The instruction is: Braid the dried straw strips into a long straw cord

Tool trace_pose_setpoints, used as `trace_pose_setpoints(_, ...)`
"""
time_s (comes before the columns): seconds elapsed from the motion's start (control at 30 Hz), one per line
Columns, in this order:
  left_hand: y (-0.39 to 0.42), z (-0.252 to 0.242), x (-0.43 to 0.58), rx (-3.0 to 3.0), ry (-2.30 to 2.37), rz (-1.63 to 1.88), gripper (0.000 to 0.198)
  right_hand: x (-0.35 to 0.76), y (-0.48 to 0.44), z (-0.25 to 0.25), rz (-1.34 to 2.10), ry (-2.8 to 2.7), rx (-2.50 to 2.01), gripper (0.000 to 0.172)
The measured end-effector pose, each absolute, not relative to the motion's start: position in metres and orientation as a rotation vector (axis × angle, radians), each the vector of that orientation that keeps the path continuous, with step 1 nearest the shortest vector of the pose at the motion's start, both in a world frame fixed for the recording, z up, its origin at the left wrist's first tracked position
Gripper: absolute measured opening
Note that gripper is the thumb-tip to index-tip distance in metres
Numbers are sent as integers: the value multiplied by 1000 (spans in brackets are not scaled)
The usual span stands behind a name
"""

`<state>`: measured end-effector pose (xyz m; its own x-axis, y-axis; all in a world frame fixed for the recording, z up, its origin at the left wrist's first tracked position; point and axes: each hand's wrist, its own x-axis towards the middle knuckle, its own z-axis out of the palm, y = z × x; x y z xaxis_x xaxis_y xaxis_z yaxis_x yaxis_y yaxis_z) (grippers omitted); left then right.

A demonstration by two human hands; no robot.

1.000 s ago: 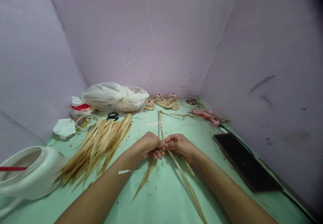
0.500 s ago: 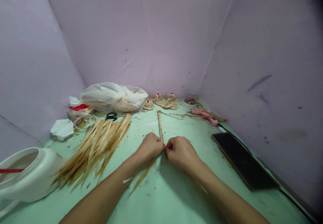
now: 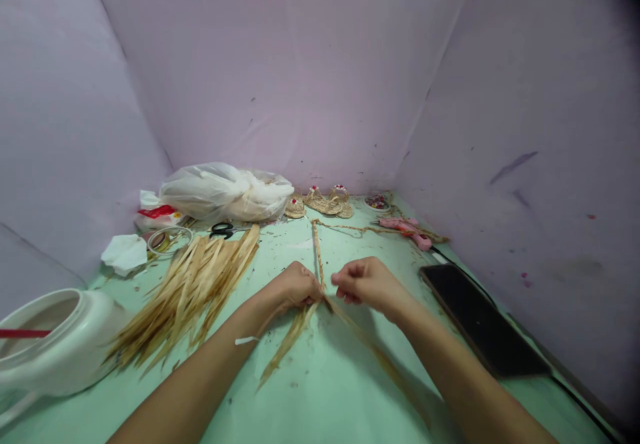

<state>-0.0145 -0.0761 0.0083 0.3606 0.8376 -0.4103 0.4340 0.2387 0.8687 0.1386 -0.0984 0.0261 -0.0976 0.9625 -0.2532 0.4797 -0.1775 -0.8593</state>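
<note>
A thin braided straw cord (image 3: pixel 317 247) runs away from me across the green table (image 3: pixel 325 391). My left hand (image 3: pixel 296 288) is closed, pinching the near end of the braid and a loose straw strip (image 3: pixel 287 344) that trails toward me. My right hand (image 3: pixel 370 284) is closed in a pinch on another loose strip (image 3: pixel 370 351), lifted slightly and pulled to the right. The two hands sit close together at the braid's end.
A pile of dry straw strips (image 3: pixel 193 291) lies left. A white plastic jar (image 3: pixel 55 344) lies on its side at far left. Black scissors (image 3: pixel 223 230), a plastic bag (image 3: pixel 225 193), small woven sandals (image 3: pixel 325 201), a pink glue gun (image 3: pixel 407 229) and a black phone (image 3: pixel 480 321) lie around.
My right hand has lifted and turned, drawing its strip out to the right. My left hand has stayed pinched on the braid's end.
</note>
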Motion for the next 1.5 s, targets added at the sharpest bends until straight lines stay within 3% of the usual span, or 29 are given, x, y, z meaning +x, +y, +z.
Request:
trace_pose_setpoints(0.13, -72, 4, -18, 1336, 1202, 411, 4, 145, -85, 20, 1386, -1099, -1672, 10)
trace_pose_setpoints(0.33, -72, 6, -20, 1341, 1178, 403, 8, 130, -95, 14, 1821, -1100, -1430, 9)
trace_pose_setpoints(0.53, -74, 10, -19, 1326, 1175, 413, 8, 128, -91, 8, 1594, -1111, -1526, 6)
trace_pose_setpoints(0.83, -74, 10, -20, 1344, 1153, 398, 14, 127, -91, -1, 1584, -1280, -1422, 10)
trace_pose_setpoints(1.1, -73, 8, -20, 1312, 1170, 415, 7, 130, -92, 6, 1646, -1189, -1478, 10)
trace_pose_setpoints(1.3, -74, 10, -20, 1326, 1136, 415, 6, 126, -101, 11, 1960, -1211, -1271, 7)
trace_pose_setpoints(1.5, -76, 17, -19, 1489, 1202, 302, 6, 122, -101, 7, 1692, -1397, -1462, 15)
